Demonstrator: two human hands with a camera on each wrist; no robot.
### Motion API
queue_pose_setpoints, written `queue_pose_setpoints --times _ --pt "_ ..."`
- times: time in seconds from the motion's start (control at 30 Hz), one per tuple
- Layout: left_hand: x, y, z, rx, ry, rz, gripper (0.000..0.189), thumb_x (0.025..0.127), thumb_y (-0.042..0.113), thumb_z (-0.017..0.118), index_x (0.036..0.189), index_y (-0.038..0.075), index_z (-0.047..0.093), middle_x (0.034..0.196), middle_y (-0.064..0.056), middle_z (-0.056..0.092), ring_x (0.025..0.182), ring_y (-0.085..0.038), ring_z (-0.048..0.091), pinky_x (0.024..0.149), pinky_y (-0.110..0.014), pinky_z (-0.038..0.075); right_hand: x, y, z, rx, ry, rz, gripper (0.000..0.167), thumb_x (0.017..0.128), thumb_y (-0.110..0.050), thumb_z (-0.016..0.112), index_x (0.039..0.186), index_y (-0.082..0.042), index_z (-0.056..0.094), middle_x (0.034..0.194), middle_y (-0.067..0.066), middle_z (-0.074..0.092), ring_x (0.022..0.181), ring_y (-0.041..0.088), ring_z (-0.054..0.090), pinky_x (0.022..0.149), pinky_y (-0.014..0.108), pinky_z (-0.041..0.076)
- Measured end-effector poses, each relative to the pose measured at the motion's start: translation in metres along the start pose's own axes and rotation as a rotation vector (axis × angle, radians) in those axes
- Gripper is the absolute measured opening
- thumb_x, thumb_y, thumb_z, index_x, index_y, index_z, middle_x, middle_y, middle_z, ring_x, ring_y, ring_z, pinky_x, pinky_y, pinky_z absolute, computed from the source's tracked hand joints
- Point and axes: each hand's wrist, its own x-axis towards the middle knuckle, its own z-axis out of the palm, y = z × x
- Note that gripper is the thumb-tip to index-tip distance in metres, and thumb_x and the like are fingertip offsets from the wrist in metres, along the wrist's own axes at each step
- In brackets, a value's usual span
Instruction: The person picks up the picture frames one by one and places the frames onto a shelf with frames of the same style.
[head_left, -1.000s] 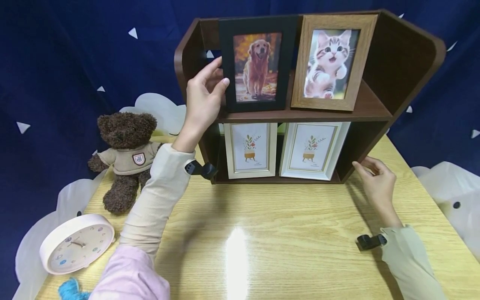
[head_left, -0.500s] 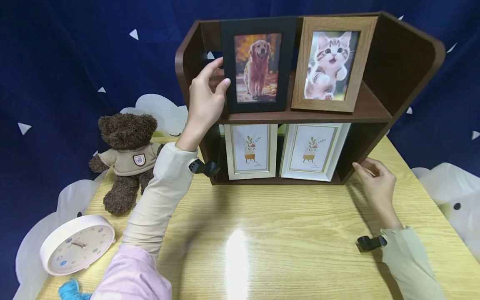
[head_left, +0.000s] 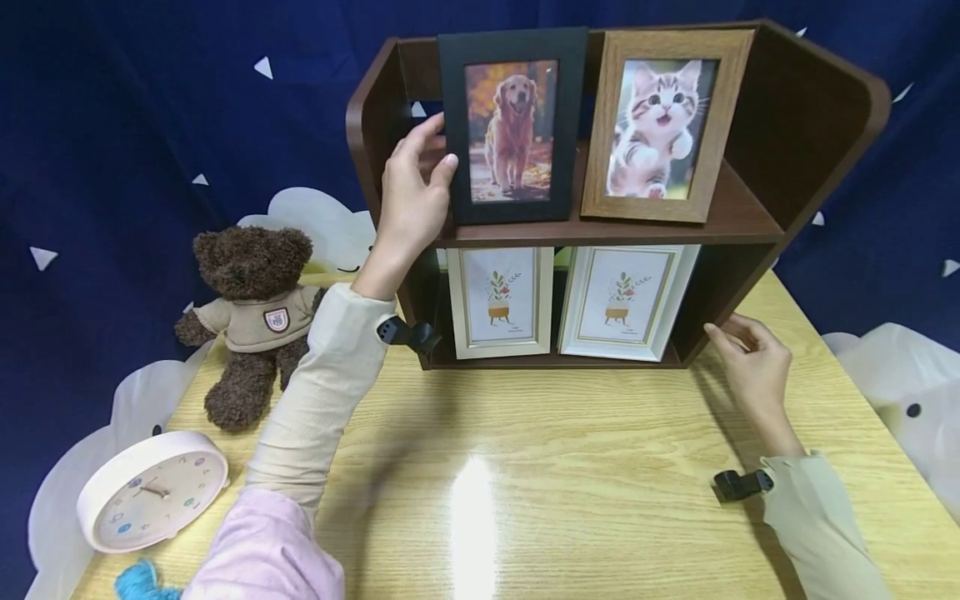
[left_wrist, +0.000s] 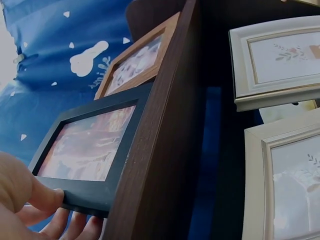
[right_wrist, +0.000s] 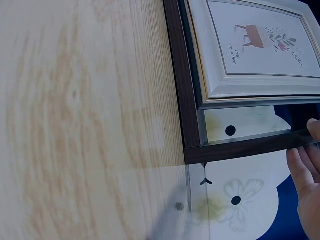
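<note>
A dark brown two-tier shelf stands on the wooden table. On its upper tier, a black picture frame with a dog photo stands at the left. My left hand pinches that frame's left edge; in the left wrist view the thumb lies on the front and the fingers reach behind. Beside it stands a wood-coloured picture frame with a kitten photo. Low at the shelf's right side, my right hand grips the edge of the side panel, thumb inside and fingers outside.
The lower tier holds a cream picture frame and a white picture frame. A brown teddy bear sits left of the shelf. Nearer are a pink clock and some blue yarn. A blue curtain hangs behind.
My left hand has shifted slightly right at the black picture frame's edge. The frame's upper right corner has moved a little left. My right hand stays in place.
</note>
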Motion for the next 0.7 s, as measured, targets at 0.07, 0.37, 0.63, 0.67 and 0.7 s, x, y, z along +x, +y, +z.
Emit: queue_pose_setpoints --times 0.07,0.37,0.63,0.67,0.7 --pt "0.0003 0.001 -0.0003 -0.001 -0.004 -0.012 0.043 0.095 0.001 0.053 0.137 0.004 0.049 0.123 -0.016 0.058 0.107 -0.024 0.059 0.091 -0.027 0.048 0.0007 0.0001 0.0006 0.004 0.001 -0.004 0.02 0.081 -0.007 0.075 0.1 -0.008 0.071 0.081 -0.027 0.062 0.079 -0.012 0.061 0.07 0.003 0.047" --pt "0.0036 0.0006 0.0021 -0.007 -0.016 -0.048 0.044 0.095 0.0 0.052 0.138 0.005 0.047 0.124 -0.017 0.057 0.109 -0.025 0.059 0.094 -0.026 0.047 0.0041 0.0049 0.0009 0.022 0.001 0.009 0.02 0.08 -0.005 0.075 0.099 -0.011 0.07 0.081 -0.025 0.062 0.08 -0.012 0.061 0.072 0.003 0.047" --pt "0.0076 -0.002 0.0039 -0.017 -0.023 -0.072 0.044 0.096 0.001 0.051 0.14 0.005 0.046 0.126 -0.016 0.055 0.108 -0.025 0.059 0.092 -0.026 0.048 0.0039 0.0035 0.0014 0.027 -0.004 0.0 0.019 0.081 -0.006 0.074 0.1 -0.008 0.071 0.081 -0.025 0.063 0.08 -0.011 0.061 0.072 0.004 0.048" --pt "0.0081 -0.0023 0.004 -0.017 -0.024 -0.075 0.044 0.096 0.001 0.051 0.14 0.005 0.046 0.126 -0.016 0.055 0.108 -0.025 0.059 0.092 -0.026 0.048 0.0037 0.0031 0.0015 0.022 -0.002 0.0 0.02 0.081 -0.007 0.075 0.1 -0.008 0.071 0.081 -0.025 0.063 0.08 -0.011 0.061 0.072 0.004 0.048" --pt "0.0087 -0.0025 0.0041 -0.018 -0.026 -0.079 0.044 0.096 0.002 0.05 0.14 0.005 0.045 0.126 -0.016 0.055 0.108 -0.025 0.059 0.091 -0.026 0.048 0.0038 0.0028 0.0017 0.022 -0.002 0.0 0.02 0.081 -0.007 0.075 0.101 -0.007 0.071 0.081 -0.025 0.063 0.08 -0.011 0.061 0.072 0.004 0.048"
